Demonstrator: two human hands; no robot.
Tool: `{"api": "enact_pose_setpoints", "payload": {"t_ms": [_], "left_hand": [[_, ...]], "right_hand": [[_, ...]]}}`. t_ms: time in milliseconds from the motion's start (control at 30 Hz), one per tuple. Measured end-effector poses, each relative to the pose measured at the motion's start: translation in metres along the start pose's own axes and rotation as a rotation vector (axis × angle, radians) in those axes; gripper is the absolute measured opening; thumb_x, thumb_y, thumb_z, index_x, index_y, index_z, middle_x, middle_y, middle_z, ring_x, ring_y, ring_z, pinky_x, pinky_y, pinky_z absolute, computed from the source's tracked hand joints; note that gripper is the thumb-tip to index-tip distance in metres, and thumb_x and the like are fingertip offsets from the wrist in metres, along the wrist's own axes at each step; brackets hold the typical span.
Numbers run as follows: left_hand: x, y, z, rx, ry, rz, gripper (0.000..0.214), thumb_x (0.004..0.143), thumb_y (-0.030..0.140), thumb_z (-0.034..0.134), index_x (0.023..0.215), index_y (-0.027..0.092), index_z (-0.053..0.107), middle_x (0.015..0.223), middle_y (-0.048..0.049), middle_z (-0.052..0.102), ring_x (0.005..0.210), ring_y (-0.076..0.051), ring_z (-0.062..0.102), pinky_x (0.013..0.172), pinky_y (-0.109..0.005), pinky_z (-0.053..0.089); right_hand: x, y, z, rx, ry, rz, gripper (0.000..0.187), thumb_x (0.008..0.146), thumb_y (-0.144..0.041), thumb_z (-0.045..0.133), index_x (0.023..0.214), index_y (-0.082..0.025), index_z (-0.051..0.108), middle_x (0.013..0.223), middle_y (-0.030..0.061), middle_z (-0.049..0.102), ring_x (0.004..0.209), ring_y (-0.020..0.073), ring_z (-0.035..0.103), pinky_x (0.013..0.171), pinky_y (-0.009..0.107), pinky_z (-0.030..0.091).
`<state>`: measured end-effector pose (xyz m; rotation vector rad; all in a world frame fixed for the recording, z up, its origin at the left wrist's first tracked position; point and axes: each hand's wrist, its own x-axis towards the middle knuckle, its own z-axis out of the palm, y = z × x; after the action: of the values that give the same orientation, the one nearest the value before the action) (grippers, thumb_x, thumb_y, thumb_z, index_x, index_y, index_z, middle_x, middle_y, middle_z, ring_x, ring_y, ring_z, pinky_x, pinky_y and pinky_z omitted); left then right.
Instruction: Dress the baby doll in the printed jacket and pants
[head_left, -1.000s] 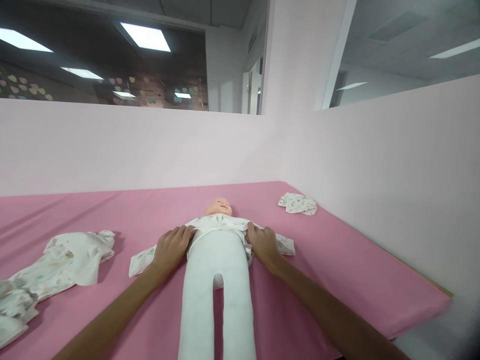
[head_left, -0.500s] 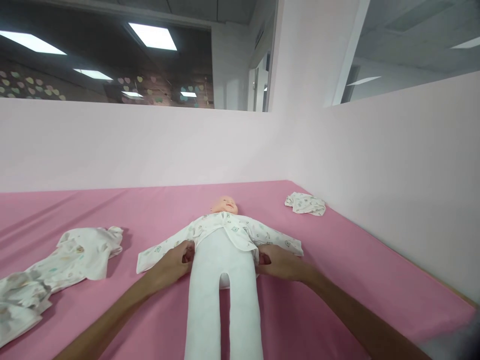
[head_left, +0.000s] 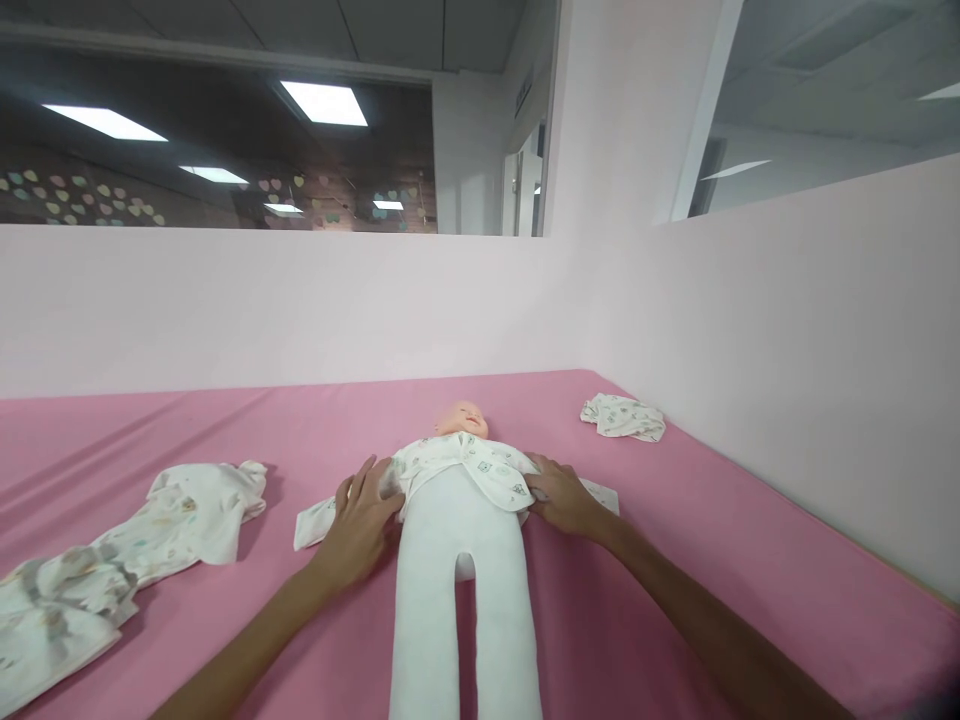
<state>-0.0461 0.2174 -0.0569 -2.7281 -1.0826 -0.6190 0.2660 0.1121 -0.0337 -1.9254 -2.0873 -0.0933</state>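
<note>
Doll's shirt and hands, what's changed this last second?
Your left hand and right hand dipped toward the hips of the doll, then came back up to the sides of its shirt; whether either grips is unclear. The right front flap now spreads lower than at first. The doll, left garment and right bundle stayed put on the pink sheet.

At 6 o'clock, the doll's body (head_left: 461, 520) looks like smooth, matt white cloth; the doll's head (head_left: 465, 420) looks like smooth plastic with a faint sheen. The baby jacket (head_left: 487, 465) is thin, matt printed cloth. The rumpled garment (head_left: 191, 520) at 8 o'clock and crumpled cloth (head_left: 624, 416) near 4 look similarly matt. The pink tabletop covering (head_left: 622, 620) is smooth, lightly creased; the wall (head_left: 480, 310) towards 12, smooth and matt.
</note>
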Motion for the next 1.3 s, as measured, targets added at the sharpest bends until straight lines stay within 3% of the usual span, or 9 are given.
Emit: {"api": "enact_pose_setpoints", "payload": {"t_ms": [100, 267, 467, 600, 667, 767, 967, 1167, 1300], "left_hand": [[0.006, -0.007, 0.002, 0.018, -0.062, 0.019, 0.028, 0.074, 0.002, 0.038, 0.084, 0.018, 0.059, 0.147, -0.0100, 0.032, 0.136, -0.033, 0.026, 0.102, -0.056, 0.028], [0.015, -0.011, 0.004, 0.134, -0.012, -0.003, 0.045, 0.077, -0.001, 0.035, 0.107, 0.023, 0.058, 0.135, -0.0114, 0.048, 0.114, -0.027, 0.051, 0.091, -0.046, 0.037], [0.015, -0.010, 0.013, 0.273, 0.074, 0.000, 0.045, 0.081, -0.001, 0.034, 0.108, 0.024, 0.058, 0.132, -0.0099, 0.053, 0.113, -0.026, 0.052, 0.093, -0.045, 0.036], [0.011, -0.013, 0.018, 0.253, 0.094, -0.018, 0.037, 0.085, 0.007, 0.035, 0.110, 0.024, 0.057, 0.134, -0.0102, 0.051, 0.112, -0.029, 0.052, 0.093, -0.048, 0.036], [0.007, -0.013, 0.018, 0.210, 0.102, -0.032, 0.033, 0.088, 0.015, 0.036, 0.113, 0.022, 0.057, 0.131, -0.0119, 0.052, 0.112, -0.031, 0.051, 0.093, -0.050, 0.036], [-0.001, -0.008, 0.013, 0.131, 0.090, -0.070, 0.034, 0.088, 0.021, 0.037, 0.116, 0.018, 0.056, 0.124, -0.0146, 0.054, 0.110, -0.032, 0.051, 0.090, -0.046, 0.038], [-0.011, 0.006, 0.007, 0.001, 0.108, -0.099, 0.041, 0.086, 0.017, 0.032, 0.121, 0.019, 0.054, 0.118, -0.0130, 0.056, 0.106, -0.030, 0.051, 0.088, -0.044, 0.039], [-0.012, 0.018, 0.001, -0.285, 0.023, -0.304, 0.035, 0.092, 0.032, 0.031, 0.119, 0.023, 0.052, 0.119, -0.0092, 0.059, 0.108, -0.029, 0.054, 0.089, -0.041, 0.040], [-0.005, 0.033, -0.015, -0.581, -0.104, -0.521, 0.040, 0.094, 0.050, 0.026, 0.104, 0.025, 0.055, 0.094, -0.0032, 0.066, 0.090, -0.024, 0.062, 0.074, -0.034, 0.045]], "right_hand": [[0.004, 0.005, 0.005, -0.007, -0.005, 0.006, 0.023, 0.091, -0.029, 0.043, 0.097, -0.023, 0.065, 0.113, 0.0072, 0.056, 0.097, 0.0214, 0.053, 0.083, 0.034, 0.040], [0.005, 0.006, 0.015, -0.062, 0.086, 0.026, 0.027, 0.093, -0.025, 0.037, 0.109, -0.022, 0.059, 0.112, 0.0073, 0.056, 0.095, 0.0202, 0.052, 0.079, 0.031, 0.038], [0.003, 0.002, 0.017, -0.063, 0.118, 0.053, 0.027, 0.093, -0.025, 0.037, 0.112, -0.022, 0.056, 0.118, 0.0079, 0.055, 0.099, 0.0209, 0.053, 0.083, 0.034, 0.037], [-0.003, 0.011, -0.001, 0.130, 0.022, 0.033, 0.026, 0.085, -0.043, 0.056, 0.102, -0.024, 0.060, 0.123, 0.0050, 0.055, 0.111, 0.0227, 0.050, 0.094, 0.037, 0.037], [-0.006, 0.025, -0.014, 0.289, -0.059, 0.071, 0.035, 0.077, -0.050, 0.063, 0.103, -0.027, 0.060, 0.124, 0.0027, 0.056, 0.112, 0.0222, 0.052, 0.093, 0.036, 0.040], [-0.005, 0.060, -0.029, 0.355, -0.084, 0.237, 0.039, 0.085, -0.053, 0.051, 0.114, -0.028, 0.057, 0.120, 0.0020, 0.060, 0.101, 0.0180, 0.058, 0.080, 0.028, 0.046], [0.004, 0.142, -0.019, -0.113, 0.134, 0.597, 0.041, 0.090, -0.030, 0.038, 0.120, -0.009, 0.055, 0.126, 0.0195, 0.055, 0.114, 0.0299, 0.051, 0.092, 0.041, 0.038], [0.017, 0.189, -0.004, -0.361, 0.158, 0.662, 0.046, 0.090, -0.020, 0.036, 0.133, -0.007, 0.045, 0.141, 0.0229, 0.041, 0.124, 0.0342, 0.042, 0.098, 0.044, 0.030], [0.037, 0.209, -0.003, -0.446, 0.146, 0.595, 0.041, 0.089, -0.021, 0.041, 0.127, -0.009, 0.051, 0.133, 0.0216, 0.049, 0.124, 0.0326, 0.040, 0.100, 0.042, 0.026]]}}
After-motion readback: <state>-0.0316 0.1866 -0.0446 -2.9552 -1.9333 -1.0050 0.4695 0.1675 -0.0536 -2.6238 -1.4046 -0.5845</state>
